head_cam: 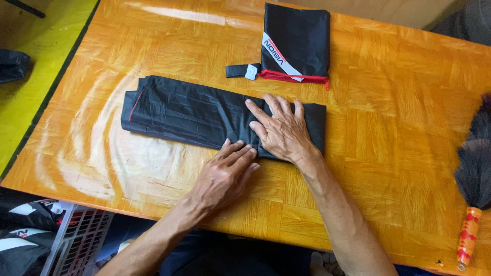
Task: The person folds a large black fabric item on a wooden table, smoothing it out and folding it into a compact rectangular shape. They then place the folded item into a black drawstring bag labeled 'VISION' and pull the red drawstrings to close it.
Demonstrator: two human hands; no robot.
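A long folded strip of black fabric point(179, 110) with a thin red edge at its left end lies across the orange wooden table point(388, 117). My right hand point(280, 129) lies flat on the strip's right part, fingers spread, pressing it down. My left hand point(225, 175) rests flat at the strip's near edge, fingertips touching the fabric just left of my right hand. Behind the strip sits a black fabric pouch point(296, 41) with a white diagonal stripe, red trim along its lower edge and a small black strap with a white tag.
A black feather duster point(473, 163) with a red and orange patterned handle lies at the table's right edge. A white plastic crate point(76, 235) and black garments sit on the floor at lower left. A yellow floor area shows at the left.
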